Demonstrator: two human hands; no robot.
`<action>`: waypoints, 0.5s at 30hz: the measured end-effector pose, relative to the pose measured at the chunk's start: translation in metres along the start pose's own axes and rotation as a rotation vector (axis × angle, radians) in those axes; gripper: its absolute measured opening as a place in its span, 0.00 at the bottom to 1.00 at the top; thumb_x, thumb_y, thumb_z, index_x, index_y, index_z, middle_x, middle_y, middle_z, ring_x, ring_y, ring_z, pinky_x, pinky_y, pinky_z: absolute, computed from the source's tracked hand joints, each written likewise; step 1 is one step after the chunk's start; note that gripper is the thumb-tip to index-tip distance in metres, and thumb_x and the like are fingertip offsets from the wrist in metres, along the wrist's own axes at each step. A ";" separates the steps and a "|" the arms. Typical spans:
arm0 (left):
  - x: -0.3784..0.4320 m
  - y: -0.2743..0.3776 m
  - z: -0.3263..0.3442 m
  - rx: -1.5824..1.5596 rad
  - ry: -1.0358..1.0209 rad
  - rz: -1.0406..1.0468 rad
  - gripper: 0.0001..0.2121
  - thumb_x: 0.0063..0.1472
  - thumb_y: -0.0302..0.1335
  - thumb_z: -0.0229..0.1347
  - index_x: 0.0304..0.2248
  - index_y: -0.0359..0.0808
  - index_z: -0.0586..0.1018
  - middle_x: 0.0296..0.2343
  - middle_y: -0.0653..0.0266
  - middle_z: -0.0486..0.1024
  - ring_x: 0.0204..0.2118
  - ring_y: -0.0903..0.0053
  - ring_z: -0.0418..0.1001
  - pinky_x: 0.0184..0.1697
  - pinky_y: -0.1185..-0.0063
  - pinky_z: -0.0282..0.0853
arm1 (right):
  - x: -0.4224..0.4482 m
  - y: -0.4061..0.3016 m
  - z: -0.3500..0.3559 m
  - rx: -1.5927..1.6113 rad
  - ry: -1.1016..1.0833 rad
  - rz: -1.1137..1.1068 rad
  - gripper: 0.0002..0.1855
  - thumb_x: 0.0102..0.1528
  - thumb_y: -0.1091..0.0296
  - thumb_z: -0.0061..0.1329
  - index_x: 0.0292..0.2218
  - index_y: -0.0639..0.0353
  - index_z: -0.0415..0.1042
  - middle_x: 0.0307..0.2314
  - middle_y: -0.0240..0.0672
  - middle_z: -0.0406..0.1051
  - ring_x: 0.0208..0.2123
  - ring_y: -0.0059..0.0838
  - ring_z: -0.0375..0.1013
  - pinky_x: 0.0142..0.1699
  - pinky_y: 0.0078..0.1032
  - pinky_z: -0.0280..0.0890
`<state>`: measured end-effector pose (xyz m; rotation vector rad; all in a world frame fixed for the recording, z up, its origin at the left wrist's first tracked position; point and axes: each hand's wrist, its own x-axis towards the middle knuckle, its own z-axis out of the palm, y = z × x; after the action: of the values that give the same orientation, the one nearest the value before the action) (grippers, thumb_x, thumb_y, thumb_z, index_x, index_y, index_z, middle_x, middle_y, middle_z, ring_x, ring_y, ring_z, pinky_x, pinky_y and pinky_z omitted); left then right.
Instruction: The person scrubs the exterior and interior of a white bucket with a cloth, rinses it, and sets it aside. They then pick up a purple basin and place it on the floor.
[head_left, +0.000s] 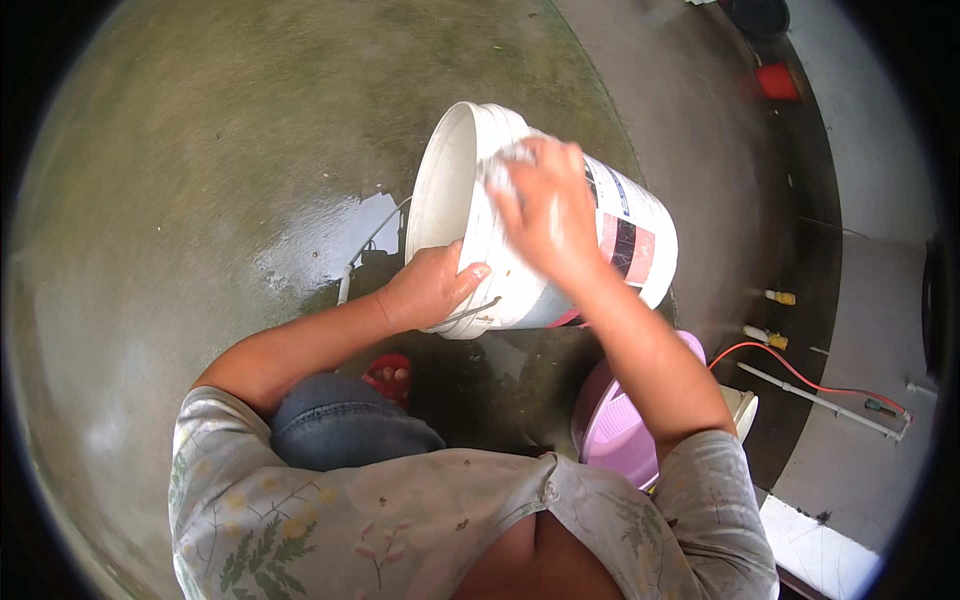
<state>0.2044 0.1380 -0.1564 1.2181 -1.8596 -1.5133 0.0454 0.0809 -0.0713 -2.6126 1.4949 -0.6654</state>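
Observation:
A white plastic bucket (649, 225) with a printed side lies tilted on its side before me, its mouth facing left. My left hand (435, 289) grips the near part of its rim, thumb outside and fingers inside the mouth. Against the outer wall just behind the rim, my right hand (547, 202) presses a crumpled whitish scrubber or cloth (502, 166); the hand is slightly blurred. The bucket's wire handle (375, 234), with a white grip, hangs down on the left.
Wet concrete floor (225, 187) surrounds the bucket. A pink plastic basin with a washboard (619, 420) stands near my right arm. Further right are an orange hose (795, 364), a white pipe (817, 401) and two yellow-ended pipe stubs. A red bucket (778, 81) stands far right.

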 end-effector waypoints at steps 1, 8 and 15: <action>0.002 0.001 0.001 -0.004 0.000 -0.015 0.18 0.61 0.36 0.47 0.38 0.24 0.68 0.30 0.40 0.73 0.36 0.46 0.70 0.41 0.65 0.65 | -0.020 -0.013 -0.006 0.012 0.034 -0.053 0.16 0.41 0.70 0.56 0.36 0.60 0.75 0.38 0.41 0.66 0.36 0.44 0.63 0.42 0.34 0.62; -0.010 0.001 0.004 -0.081 -0.104 0.103 0.17 0.61 0.35 0.45 0.42 0.27 0.68 0.34 0.41 0.72 0.39 0.48 0.70 0.43 0.66 0.65 | 0.045 0.016 0.001 -0.099 -0.182 0.212 0.18 0.51 0.56 0.48 0.38 0.59 0.75 0.41 0.39 0.67 0.44 0.39 0.65 0.46 0.34 0.63; -0.013 0.000 0.002 0.129 -0.127 0.078 0.20 0.61 0.38 0.46 0.38 0.24 0.70 0.29 0.39 0.73 0.34 0.46 0.71 0.39 0.64 0.66 | 0.068 0.033 0.029 0.004 -0.258 0.313 0.20 0.53 0.55 0.45 0.41 0.59 0.73 0.43 0.43 0.66 0.48 0.42 0.62 0.50 0.34 0.61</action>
<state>0.2096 0.1503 -0.1544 1.1137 -2.0911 -1.4787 0.0596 0.0020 -0.0834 -2.2774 1.7534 -0.2892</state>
